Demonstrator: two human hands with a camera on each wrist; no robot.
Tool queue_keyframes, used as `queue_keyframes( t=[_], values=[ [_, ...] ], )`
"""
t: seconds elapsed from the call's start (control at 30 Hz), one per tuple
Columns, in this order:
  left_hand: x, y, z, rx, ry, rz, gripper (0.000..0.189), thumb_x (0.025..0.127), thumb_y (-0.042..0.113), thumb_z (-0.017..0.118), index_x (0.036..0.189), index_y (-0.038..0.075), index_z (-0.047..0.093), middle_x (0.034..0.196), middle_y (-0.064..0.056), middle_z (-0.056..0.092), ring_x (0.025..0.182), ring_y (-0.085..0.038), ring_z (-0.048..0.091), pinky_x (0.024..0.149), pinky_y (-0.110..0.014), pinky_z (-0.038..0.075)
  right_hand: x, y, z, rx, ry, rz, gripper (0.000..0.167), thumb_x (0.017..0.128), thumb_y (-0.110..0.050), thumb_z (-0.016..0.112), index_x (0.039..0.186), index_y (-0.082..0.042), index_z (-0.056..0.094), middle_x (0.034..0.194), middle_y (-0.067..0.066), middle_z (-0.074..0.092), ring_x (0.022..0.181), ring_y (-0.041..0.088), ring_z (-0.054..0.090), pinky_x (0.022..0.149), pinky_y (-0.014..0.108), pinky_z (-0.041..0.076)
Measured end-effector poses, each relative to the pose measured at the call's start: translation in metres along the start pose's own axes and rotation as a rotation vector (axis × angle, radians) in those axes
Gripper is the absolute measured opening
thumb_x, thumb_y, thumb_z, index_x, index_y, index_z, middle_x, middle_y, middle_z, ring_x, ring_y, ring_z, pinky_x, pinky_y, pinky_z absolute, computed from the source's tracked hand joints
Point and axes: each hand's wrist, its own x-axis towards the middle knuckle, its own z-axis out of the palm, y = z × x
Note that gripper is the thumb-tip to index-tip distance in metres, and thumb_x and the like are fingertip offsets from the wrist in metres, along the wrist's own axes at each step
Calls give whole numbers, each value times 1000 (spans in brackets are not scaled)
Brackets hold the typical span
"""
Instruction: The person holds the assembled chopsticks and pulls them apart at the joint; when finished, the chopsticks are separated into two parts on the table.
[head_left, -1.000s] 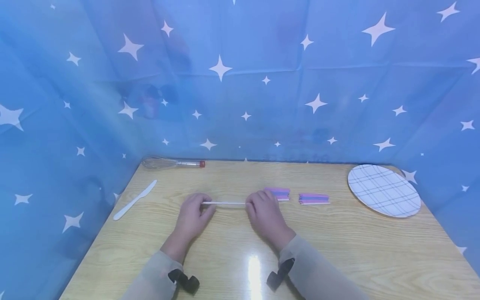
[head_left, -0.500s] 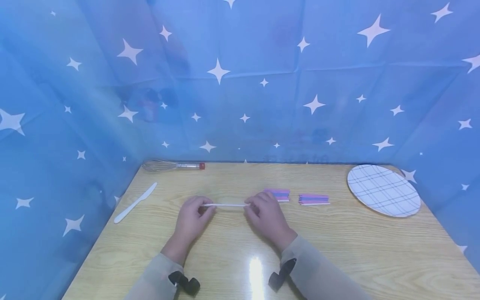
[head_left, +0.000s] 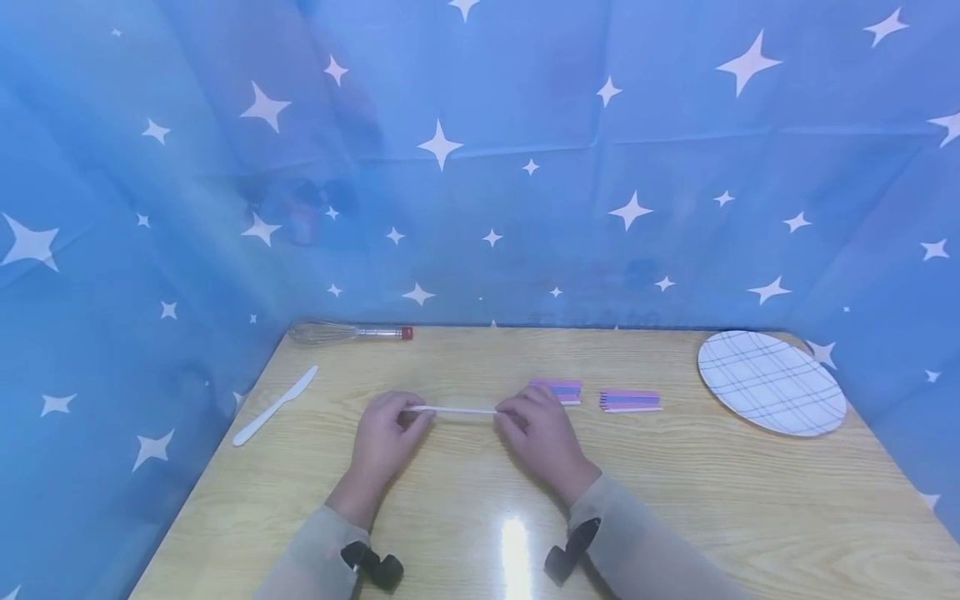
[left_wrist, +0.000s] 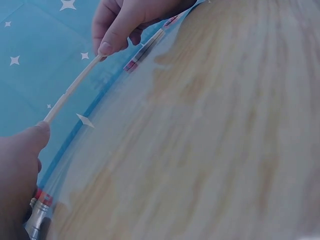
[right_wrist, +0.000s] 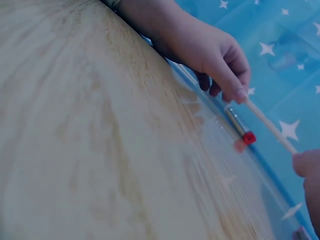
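A thin, straight white stick (head_left: 459,409) is held level, one end in each hand. My left hand (head_left: 384,433) pinches its left end between thumb and fingers, and my right hand (head_left: 542,429) pinches the right end. In the left wrist view the stick (left_wrist: 72,89) looks pale, with a small mark near its middle. The right wrist view has the stick (right_wrist: 270,125) stretched between both thumbs, above the table. Just beyond the right hand lies a row of pink, purple and white sticks (head_left: 564,391), partly hidden by that hand.
A second row of similar coloured sticks (head_left: 630,401) lies further right. The oval checked plate (head_left: 772,383) is at the far right. On the left are a white knife (head_left: 276,406) and, along the back edge, a whisk (head_left: 348,332). A starry blue curtain (head_left: 480,192) hangs behind the table.
Both hands keep their pinch on the stick, with the right fingers moved slightly toward its end. The whole head view has shifted a little.
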Motion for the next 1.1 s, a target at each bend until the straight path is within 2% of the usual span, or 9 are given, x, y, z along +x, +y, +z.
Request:
queue_keyframes(
  t=[0.13, 0.27, 0.5, 0.67, 0.83, 0.93, 1.1],
  values=[
    [1, 2, 0, 7, 18, 3, 18, 88, 24, 90, 98, 16, 77, 98, 3, 75, 96, -21, 66, 85, -43, 55, 0, 1, -3, 33, 9, -2, 8, 96, -19, 80, 104, -19, 81, 99, -12, 70, 102, 13, 60, 120, 47, 36],
    [1, 4, 1, 14, 19, 1, 18, 88, 24, 91, 98, 16, 78, 97, 2, 75, 96, -21, 67, 88, -43, 55, -1, 2, -5, 30, 10, -7, 8, 96, -19, 80, 103, -18, 81, 97, -11, 70, 99, 13, 59, 109, 44, 44],
    [0, 5, 4, 9, -1, 16, 20, 90, 23, 88, 106, 15, 80, 106, 1, 77, 104, -23, 67, 93, -45, 55, -6, 5, -10, 30, 17, -9, 8, 96, -21, 81, 104, -19, 81, 98, -12, 69, 109, 18, 61, 110, 47, 45],
    [0, 7, 5, 7, 0, 21, 17, 92, 22, 87, 106, 15, 80, 108, 1, 77, 105, -22, 67, 92, -41, 56, -7, 7, -12, 42, 41, -37, 9, 95, -20, 83, 103, -18, 81, 100, -10, 70, 102, 14, 59, 93, 41, 52],
    [0, 12, 11, 9, 13, 38, 19, 92, 23, 87, 107, 15, 81, 105, 1, 76, 98, -19, 68, 85, -36, 60, -10, 12, -14, 48, 51, -37, 9, 94, -19, 84, 102, -20, 81, 103, -11, 71, 103, 13, 59, 92, 41, 52],
    [-1, 13, 15, 4, 28, 77, 20, 91, 24, 87, 108, 15, 81, 104, 2, 76, 95, -18, 68, 81, -36, 61, -13, 16, -18, 50, 65, -76, 10, 92, -16, 85, 101, -18, 81, 103, -10, 72, 105, 17, 60, 94, 43, 51],
    [1, 17, 20, 17, 25, 118, 22, 91, 26, 86, 110, 15, 80, 108, 2, 77, 101, -20, 69, 90, -43, 58, -19, 18, -26, 48, 59, -72, 11, 93, -18, 84, 104, -18, 81, 104, -11, 72, 106, 16, 60, 100, 46, 48]
  ],
)
